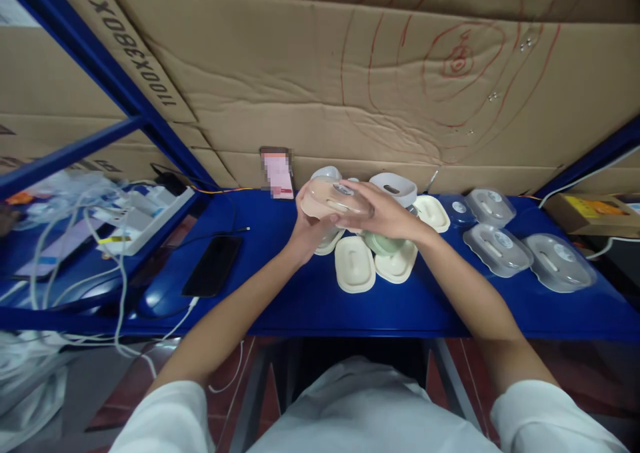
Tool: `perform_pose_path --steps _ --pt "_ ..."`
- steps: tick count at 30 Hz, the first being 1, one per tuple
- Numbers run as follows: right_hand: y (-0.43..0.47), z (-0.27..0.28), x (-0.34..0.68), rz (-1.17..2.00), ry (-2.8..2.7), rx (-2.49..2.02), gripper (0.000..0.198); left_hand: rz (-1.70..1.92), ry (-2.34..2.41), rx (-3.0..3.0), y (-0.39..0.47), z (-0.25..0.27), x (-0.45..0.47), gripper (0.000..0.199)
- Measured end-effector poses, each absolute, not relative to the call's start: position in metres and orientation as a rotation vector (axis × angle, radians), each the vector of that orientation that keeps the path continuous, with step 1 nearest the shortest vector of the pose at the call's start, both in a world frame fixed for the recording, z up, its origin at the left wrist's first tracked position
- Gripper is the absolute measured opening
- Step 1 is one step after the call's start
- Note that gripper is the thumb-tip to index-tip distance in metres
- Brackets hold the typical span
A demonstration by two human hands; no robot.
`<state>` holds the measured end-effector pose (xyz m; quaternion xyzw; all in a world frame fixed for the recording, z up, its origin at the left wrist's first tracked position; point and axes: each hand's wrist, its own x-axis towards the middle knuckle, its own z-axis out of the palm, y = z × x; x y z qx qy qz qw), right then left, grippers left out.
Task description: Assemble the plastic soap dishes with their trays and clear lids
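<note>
Between both hands I hold a small peach-coloured container with a clear lid [325, 196], raised a little above the blue table and tilted. My left hand [301, 232] is closed round its left end and underside. From the right, my right hand [387, 212] grips the lid, fingers over the top and thumb along the near side. A round label sits on the lid, partly under my fingers. Below and around lie cream oval lids or trays [355, 264], a pale green piece [384, 243] partly hidden by my right hand, and a white oval ring-like piece [394, 188].
Several clear-lidded containers with round labels [500, 248] stand to the right. A phone [277, 173] leans against the cardboard at the back. A black phone [213, 266] on a cable lies left, near a white power strip [155, 220] and tangled cables. Blue frame posts flank the table [290, 310].
</note>
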<state>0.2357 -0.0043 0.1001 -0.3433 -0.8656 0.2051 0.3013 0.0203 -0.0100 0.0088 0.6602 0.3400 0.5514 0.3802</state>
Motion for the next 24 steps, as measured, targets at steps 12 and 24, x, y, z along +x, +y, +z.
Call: perform_pose_path --steps 12,24 --pt "0.021 0.079 0.261 0.062 -2.173 -1.366 0.068 1.539 1.027 1.785 0.002 0.008 0.009 0.101" --pt "-0.005 0.107 0.245 0.405 -2.103 -0.918 0.052 1.413 0.958 2.17 0.001 0.013 0.004 0.112"
